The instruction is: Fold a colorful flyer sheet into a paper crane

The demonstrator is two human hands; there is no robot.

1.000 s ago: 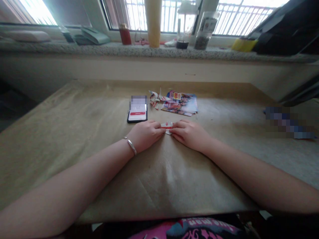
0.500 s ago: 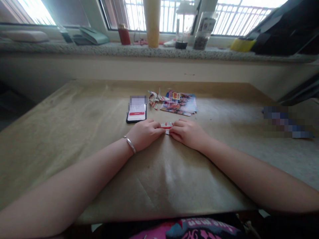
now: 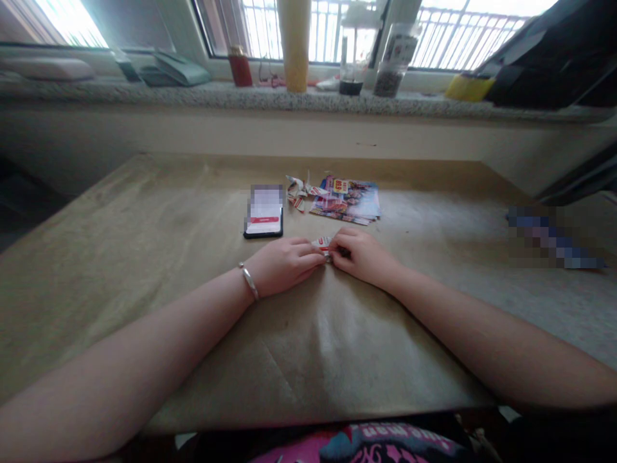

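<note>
A small folded piece of printed paper [image 3: 322, 242], white with red, lies on the table between my hands. My left hand [image 3: 289, 263] rests low over its left side, fingers together on the paper. From the right, my right hand [image 3: 359, 253] pinches the paper's edge between thumb and index finger. My fingers hide much of the paper. Just beyond my left hand lies a phone [image 3: 263, 222] with a lit screen. Folded paper shapes [image 3: 297, 191] in white and red sit farther back, beside a stack of colourful printed leaflets [image 3: 354, 199].
A beige cover spreads over the table [image 3: 193, 334]. At the right lies a blurred blue item [image 3: 554, 239]. Along the granite windowsill [image 3: 193, 96] stand a red jar [image 3: 240, 67], a tall yellow cylinder [image 3: 295, 45], clear containers [image 3: 391, 61] and a black bag [image 3: 554, 58].
My left hand has flattened and slid slightly right over the paper. My right hand has lifted a little and curled into a pinch, turning the paper's right end.
</note>
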